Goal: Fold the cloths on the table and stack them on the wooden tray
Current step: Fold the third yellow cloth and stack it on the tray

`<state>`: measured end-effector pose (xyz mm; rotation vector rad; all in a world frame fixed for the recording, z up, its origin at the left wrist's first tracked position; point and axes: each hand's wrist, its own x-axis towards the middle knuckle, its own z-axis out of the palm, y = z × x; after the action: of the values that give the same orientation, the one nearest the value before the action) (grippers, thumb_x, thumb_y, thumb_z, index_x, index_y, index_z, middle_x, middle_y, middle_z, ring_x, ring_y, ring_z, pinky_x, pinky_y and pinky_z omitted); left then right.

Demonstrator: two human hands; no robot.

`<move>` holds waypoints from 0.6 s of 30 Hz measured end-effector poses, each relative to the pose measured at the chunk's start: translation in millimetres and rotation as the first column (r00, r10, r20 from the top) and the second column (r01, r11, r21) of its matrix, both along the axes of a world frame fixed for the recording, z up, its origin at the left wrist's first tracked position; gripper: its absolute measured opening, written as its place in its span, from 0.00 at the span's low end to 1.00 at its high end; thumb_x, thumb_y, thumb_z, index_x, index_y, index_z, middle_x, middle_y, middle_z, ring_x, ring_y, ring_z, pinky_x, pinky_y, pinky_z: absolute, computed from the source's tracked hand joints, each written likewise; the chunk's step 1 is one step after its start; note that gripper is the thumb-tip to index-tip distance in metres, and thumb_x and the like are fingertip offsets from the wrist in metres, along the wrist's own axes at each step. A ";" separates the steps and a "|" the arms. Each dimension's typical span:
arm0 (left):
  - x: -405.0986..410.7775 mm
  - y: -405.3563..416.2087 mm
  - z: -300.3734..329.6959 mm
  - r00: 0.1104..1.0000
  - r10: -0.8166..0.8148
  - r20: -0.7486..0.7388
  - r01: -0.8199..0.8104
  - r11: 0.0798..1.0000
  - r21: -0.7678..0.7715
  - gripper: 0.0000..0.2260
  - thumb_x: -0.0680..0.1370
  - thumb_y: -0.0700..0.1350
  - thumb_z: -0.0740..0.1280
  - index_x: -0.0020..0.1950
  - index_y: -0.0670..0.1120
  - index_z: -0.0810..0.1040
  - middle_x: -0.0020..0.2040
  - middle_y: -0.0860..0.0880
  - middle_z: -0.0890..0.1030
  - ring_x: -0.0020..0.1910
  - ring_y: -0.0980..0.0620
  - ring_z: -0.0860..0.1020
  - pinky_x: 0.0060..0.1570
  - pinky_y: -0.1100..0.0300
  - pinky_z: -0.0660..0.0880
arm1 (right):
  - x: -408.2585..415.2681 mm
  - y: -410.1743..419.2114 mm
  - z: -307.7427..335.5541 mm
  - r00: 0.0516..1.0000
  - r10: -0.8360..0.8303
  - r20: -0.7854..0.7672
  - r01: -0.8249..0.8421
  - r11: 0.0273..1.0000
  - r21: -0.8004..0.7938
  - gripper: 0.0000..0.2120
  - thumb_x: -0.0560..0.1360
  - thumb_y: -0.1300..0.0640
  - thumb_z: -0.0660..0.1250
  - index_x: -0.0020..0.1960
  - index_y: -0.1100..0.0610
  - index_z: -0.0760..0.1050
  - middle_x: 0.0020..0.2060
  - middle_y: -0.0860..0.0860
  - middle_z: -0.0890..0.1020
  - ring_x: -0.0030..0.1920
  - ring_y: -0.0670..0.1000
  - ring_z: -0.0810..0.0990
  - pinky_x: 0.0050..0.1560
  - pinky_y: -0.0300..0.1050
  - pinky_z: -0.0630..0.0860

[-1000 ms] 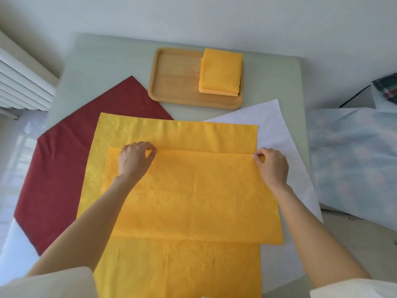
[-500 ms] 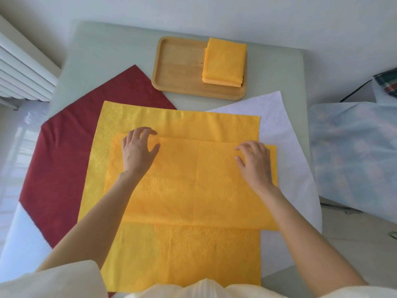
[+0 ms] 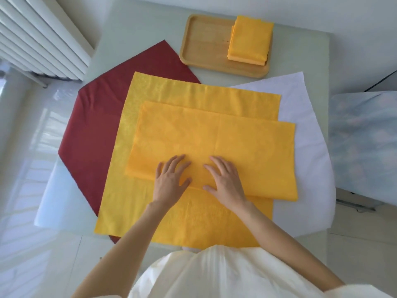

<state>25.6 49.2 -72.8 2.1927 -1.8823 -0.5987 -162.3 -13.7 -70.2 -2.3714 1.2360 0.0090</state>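
The half-folded yellow cloth (image 3: 214, 145) is pressed by flat, spread fingers (image 3: 178, 162) of both hands; its near crease should be smoothed outward.

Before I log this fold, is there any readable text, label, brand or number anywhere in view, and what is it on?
None can be read. The folded yellow cloth under both hands, the yellow stack on the wooden tray, the red cloth and the white cloth show no print or tags; the yellow fabric bears only a faint woven pattern.
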 end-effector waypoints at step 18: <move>89.5 22.9 32.2 0.699 0.715 -0.007 -0.685 0.672 0.280 0.29 0.70 0.56 0.72 0.65 0.45 0.67 0.51 0.43 0.79 0.45 0.45 0.76 0.40 0.55 0.69 | 6.8 -9.4 8.8 0.979 -0.002 -0.206 0.022 0.995 0.096 0.39 0.70 0.37 0.67 0.74 0.41 0.51 0.76 0.49 0.45 0.75 0.53 0.46 0.70 0.56 0.53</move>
<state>115.1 72.1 -40.6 2.7076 -0.7782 -0.8041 -155.4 -23.0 -61.4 -2.3232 1.3114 0.3115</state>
